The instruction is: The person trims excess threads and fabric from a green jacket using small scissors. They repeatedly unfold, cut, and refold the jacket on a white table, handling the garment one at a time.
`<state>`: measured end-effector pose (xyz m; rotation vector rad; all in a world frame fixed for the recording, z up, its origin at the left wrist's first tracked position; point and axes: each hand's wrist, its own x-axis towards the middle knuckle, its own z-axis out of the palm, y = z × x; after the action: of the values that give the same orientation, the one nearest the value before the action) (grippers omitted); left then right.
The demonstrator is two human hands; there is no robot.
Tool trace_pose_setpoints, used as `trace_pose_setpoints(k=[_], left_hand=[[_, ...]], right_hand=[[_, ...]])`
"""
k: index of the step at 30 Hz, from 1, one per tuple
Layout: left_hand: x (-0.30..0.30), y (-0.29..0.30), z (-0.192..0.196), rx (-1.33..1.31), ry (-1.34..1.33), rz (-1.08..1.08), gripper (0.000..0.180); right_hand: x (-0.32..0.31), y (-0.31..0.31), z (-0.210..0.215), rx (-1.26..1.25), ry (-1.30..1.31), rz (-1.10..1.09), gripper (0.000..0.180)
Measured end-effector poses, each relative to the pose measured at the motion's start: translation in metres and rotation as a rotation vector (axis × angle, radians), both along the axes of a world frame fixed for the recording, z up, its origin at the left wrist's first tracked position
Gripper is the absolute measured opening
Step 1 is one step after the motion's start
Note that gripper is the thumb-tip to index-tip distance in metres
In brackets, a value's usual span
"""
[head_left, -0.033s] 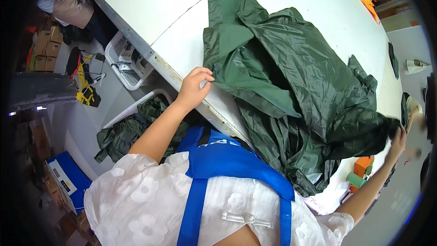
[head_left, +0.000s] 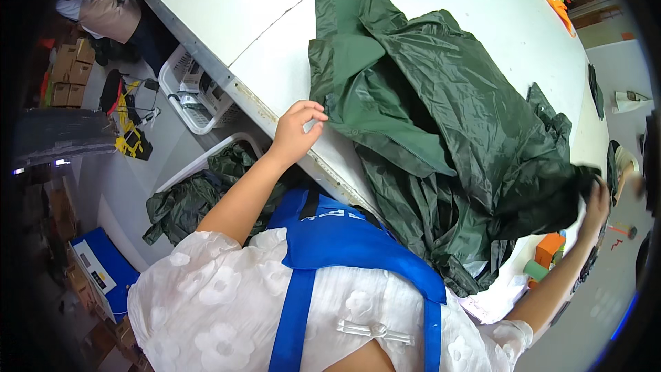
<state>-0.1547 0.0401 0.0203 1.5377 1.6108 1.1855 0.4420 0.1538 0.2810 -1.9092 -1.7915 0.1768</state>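
A dark green rain jacket (head_left: 475,76) lies rumpled across the white table, its smooth inner side and a zip edge showing toward me. At the jacket's left edge is my left hand (head_left: 297,131), thumb and fingers closed on the border. My right hand (head_left: 596,208) reaches far out to the right and grips a bunched, darker end of the jacket; its fingers are partly blurred. Between the two hands the cloth stands up in folds, leaving a shadowed opening near the middle.
The white table (head_left: 268,0) has a metal-trimmed edge. Below its left side are a white basket (head_left: 196,120) and a bin with more dark green cloth (head_left: 182,203). A green thread spool (head_left: 536,270) and orange box (head_left: 549,249) sit near my right forearm. Another person (head_left: 110,17) stands at the far left.
My right hand has shifted slightly left with the bunched end of the jacket. The left hand has barely moved.
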Motion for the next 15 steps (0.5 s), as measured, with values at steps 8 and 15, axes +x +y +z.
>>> trace_pose_setpoints(k=[8, 15], left_hand=[[0.038, 0.037, 0.007, -0.433, -1.142, 0.366, 0.059], [0.062, 0.027, 0.055, 0.091, -0.925, -0.039, 0.054]], right_hand=[[-0.284, -0.012, -0.091, -0.483, 0.112, 0.833, 0.022], [-0.356, -0.021, -0.145, -0.584, 0.516, 1.009, 0.013]])
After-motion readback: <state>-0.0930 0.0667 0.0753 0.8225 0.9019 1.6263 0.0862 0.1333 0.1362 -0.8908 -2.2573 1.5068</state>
